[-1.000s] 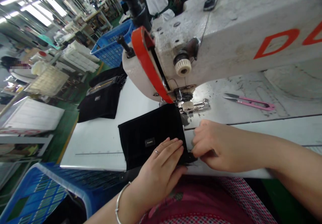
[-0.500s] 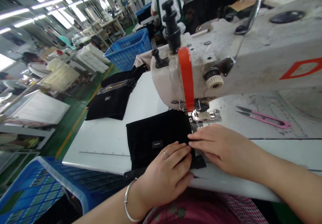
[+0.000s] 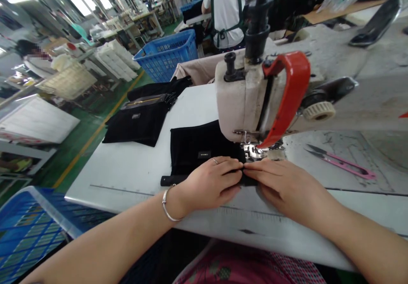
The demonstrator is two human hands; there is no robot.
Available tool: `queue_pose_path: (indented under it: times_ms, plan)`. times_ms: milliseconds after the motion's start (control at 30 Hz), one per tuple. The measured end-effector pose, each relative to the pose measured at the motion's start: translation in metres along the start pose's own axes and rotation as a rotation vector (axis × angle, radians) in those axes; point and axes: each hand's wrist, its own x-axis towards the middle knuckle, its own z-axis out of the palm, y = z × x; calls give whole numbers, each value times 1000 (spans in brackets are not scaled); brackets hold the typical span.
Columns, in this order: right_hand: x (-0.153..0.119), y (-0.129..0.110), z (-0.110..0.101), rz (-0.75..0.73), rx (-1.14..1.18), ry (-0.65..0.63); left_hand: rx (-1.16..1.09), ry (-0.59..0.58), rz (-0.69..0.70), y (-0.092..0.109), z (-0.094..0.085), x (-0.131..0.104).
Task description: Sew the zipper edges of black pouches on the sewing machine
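Note:
A black fabric piece (image 3: 188, 148) with a small label (image 3: 204, 154) lies on the white table, its right edge at the sewing machine's presser foot (image 3: 255, 152). My left hand (image 3: 213, 182), with a ring and a silver bangle, is closed on the near right part of the fabric, fingertips at its edge. Opposite it, my right hand (image 3: 280, 182) pinches the same edge just in front of the foot. The fingertips of both hands nearly meet. A black strip (image 3: 172, 180) runs along the fabric's near side and passes under my left hand.
The sewing machine (image 3: 236, 101) with its red lever (image 3: 295, 92) stands over the work. Pink thread snips (image 3: 344, 163) lie to the right. More black pieces (image 3: 137, 122) are stacked at the left. Blue baskets (image 3: 168, 52) stand behind and at the near left. A person (image 3: 226, 16) works beyond.
The fabric and both hands have moved away from my body, along the presser foot. My fingertips have come closer to the foot and to each other. The camera view has shifted too.

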Motion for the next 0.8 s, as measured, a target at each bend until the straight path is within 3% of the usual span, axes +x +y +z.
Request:
queue_pose_path:
  times_ms: [267,433,633,800]
  plan:
    - [5,0,4,200,-126,-32,10,73,46,-28,4,13]
    - [8,0,6,238,-157,-39,15,90,59,-38,7,16]
    - [4,6,-1,167,-157,196,3,108,108,-56,-1,11]
    - [6,11,-9,248,-303,142,-121,183,-20,-44,4,8]
